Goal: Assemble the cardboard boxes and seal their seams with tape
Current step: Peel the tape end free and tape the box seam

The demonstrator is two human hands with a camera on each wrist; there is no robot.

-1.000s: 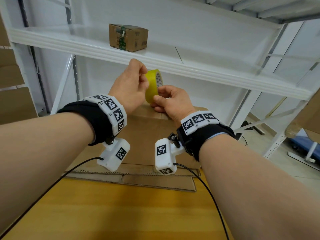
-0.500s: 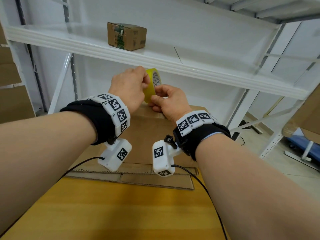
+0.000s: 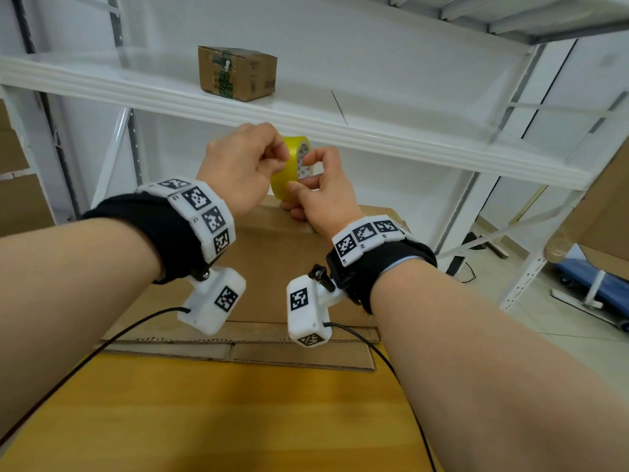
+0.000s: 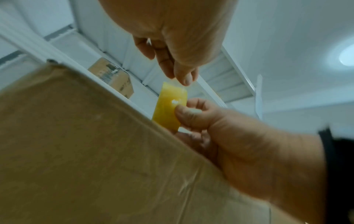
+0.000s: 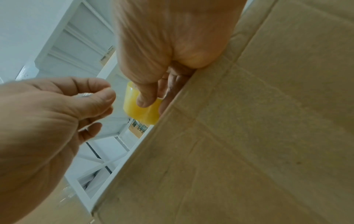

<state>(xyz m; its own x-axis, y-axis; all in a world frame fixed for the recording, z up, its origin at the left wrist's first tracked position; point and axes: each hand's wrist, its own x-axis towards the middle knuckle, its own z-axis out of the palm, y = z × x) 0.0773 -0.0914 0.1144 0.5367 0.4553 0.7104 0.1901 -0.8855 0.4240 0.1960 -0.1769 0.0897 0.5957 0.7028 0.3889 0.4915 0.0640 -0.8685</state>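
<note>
Since a second ago: my left hand (image 3: 238, 165) has shifted its fingertips to the upper rim of the yellow tape roll (image 3: 289, 172), and my right hand (image 3: 320, 192) now shows a thumb and forefinger hooked at the roll's core; both hands sit a touch higher against the shelf edge (image 3: 374, 141).
Cardboard box (image 3: 282, 260): it stands on the tabletop (image 3: 204, 403) under my wrists, on a flattened cardboard sheet (image 3: 238, 349), with the roll held just above its far top edge.
Risk, box: I judge it could slide or fold when tape is pulled across, since neither hand steadies it.
Right hand: grasping the roll, thumb on its yellow face, fingers behind.
Risk, roll: a loose hold would let it spin or drop behind the box.
Left hand: fingertips pinched at the rim; in the left wrist view a pale sliver (image 4: 175, 82) meets my thumb, so I judge I am picking at the tape end.
Risk, tape end: it may split, tear narrow, or stick back, if I peel at an angle.
Hidden, seams: the top flaps and seam lie behind my arms; whether they are closed I cannot tell.
Hidden, tape end: too small and blurred to confirm it is lifted.
Far off: a small printed carton (image 3: 237, 73) on the shelf.
</note>
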